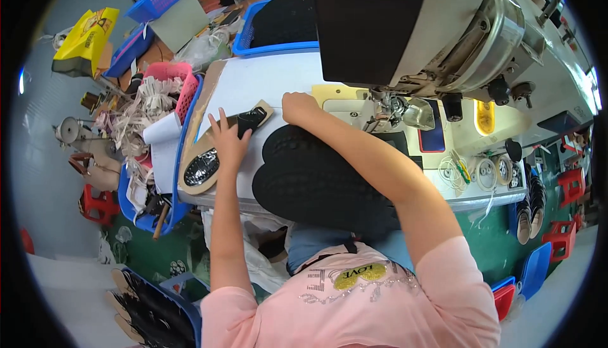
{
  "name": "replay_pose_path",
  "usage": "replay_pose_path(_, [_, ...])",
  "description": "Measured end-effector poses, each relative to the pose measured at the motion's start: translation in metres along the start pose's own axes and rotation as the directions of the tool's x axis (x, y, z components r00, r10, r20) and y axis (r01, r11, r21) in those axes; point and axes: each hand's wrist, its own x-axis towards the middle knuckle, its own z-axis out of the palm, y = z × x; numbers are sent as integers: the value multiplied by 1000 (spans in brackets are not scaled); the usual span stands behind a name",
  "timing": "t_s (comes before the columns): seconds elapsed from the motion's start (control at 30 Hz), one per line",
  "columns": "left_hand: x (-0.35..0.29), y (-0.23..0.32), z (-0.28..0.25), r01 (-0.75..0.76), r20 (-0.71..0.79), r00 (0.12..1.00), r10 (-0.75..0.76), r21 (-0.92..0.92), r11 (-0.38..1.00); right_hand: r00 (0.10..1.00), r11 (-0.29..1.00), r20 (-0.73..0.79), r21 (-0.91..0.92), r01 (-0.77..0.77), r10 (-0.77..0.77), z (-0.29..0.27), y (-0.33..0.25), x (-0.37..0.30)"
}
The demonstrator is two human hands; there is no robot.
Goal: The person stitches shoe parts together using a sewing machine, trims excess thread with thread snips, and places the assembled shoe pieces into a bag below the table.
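My left hand [228,140] lies with fingers spread over a beige shoe sole on the worktable's left side. Shiny black material [202,167] covers one end of the sole, and a black strap piece [252,119] sits at the other, beside my fingers. My right hand [300,108] is closed on the white tabletop, right of the strap piece; whether anything is in it is hidden. Below my right forearm, dark, textured sole-shaped pieces [316,177] rest at the table's front edge and over my lap.
A sewing machine [443,37] stands over the table at the right. Behind is a blue basket [244,41] of black pieces. At the left, a pink basket [189,91] and white strips stand in a blue bin [166,218]. Thread rolls [486,174] lie at the right.
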Motion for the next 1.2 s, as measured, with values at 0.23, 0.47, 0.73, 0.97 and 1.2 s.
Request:
replay_pose_path(0.23, [-9, -16, 23, -64, -57, 997, 52, -232, 971, 1000, 999, 23, 45, 14, -15, 53, 22, 48])
replay_pose_path(0.47, [-5, -38, 30, -174, -97, 985, 146, -464, 869, 829, 872, -393, 120, 475, -398, -53, -31, -125])
replay_pose_path(0.73, [15, -44, 22, -112, 28, 991, 130, -360, 926, 84, 980, -992, 111, 164, 98, -219, 85, -266])
replay_pose_path(0.97, [19, -33, -1, -36, 87, 994, 60, -254, 966, 62, 956, -982, 188, 226, 179, -222, 94, -259])
replay_pose_path(1.2, [20, 13, 2, 158, 199, 960, -199, 202, 967, 39, 980, -993, 113, 164, 108, -231, 100, -243])
